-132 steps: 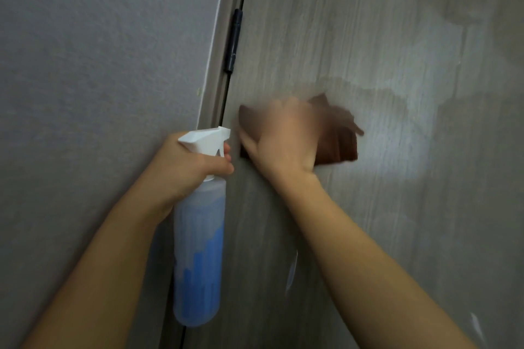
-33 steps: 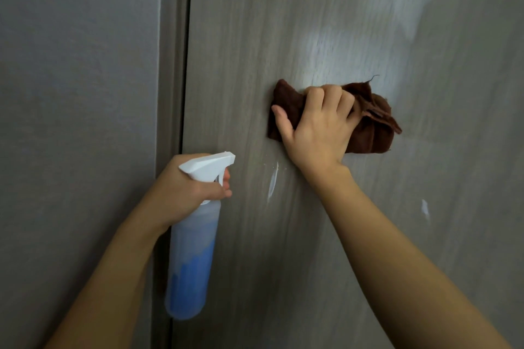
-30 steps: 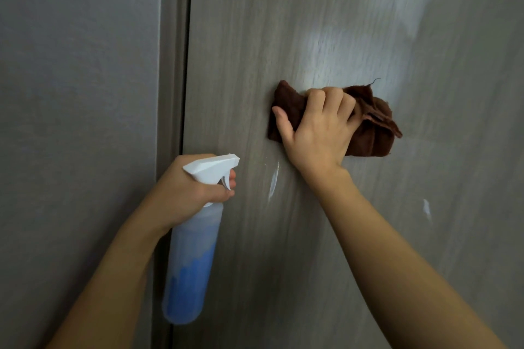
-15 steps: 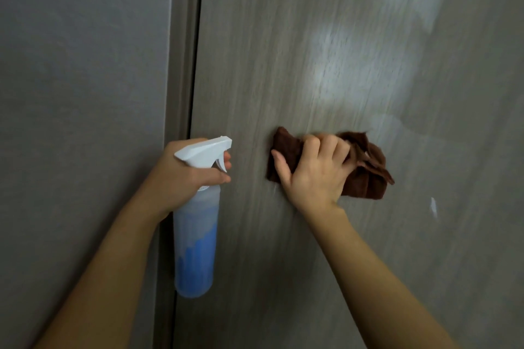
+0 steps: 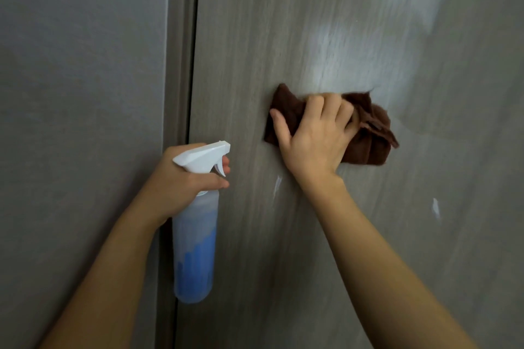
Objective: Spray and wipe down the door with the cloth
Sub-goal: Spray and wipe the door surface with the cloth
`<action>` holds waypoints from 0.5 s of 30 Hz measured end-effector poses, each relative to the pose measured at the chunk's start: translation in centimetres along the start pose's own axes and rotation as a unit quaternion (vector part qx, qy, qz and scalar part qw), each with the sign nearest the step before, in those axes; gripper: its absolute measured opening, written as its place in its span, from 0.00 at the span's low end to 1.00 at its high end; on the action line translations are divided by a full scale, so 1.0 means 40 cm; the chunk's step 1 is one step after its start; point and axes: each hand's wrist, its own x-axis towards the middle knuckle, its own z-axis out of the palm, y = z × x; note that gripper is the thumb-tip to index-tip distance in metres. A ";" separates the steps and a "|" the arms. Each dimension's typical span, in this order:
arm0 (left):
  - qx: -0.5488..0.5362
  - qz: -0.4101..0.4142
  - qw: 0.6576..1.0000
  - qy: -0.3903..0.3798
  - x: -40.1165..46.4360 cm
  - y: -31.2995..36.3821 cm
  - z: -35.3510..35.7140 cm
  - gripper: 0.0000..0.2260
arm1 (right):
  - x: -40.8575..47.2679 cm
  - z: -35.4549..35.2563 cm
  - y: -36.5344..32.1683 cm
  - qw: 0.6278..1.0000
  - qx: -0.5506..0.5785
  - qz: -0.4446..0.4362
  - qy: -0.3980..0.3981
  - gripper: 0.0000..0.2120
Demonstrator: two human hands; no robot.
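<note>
While my right hand [image 5: 312,136] bunches the cloth [image 5: 368,133] against the door [image 5: 283,37], my left hand [image 5: 181,181] grips the bottle [image 5: 194,249] upright, nozzle toward the door; no label readable.

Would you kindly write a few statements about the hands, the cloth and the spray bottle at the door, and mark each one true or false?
1. The right hand presses a brown cloth against the door. True.
2. The left hand is empty. False: it grips the spray bottle at its neck, below the white trigger head.
3. The bottle holds blue liquid. True.
4. The cloth is spread out flat. False: it is bunched up under the hand.
5. The bottle is full to the neck. False: the liquid fills only the lower part.
</note>
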 end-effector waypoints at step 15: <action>0.016 -0.013 1.000 0.018 -0.011 0.013 -0.003 0.14 | -0.080 -0.002 -0.032 1.000 0.003 0.016 -0.008 0.27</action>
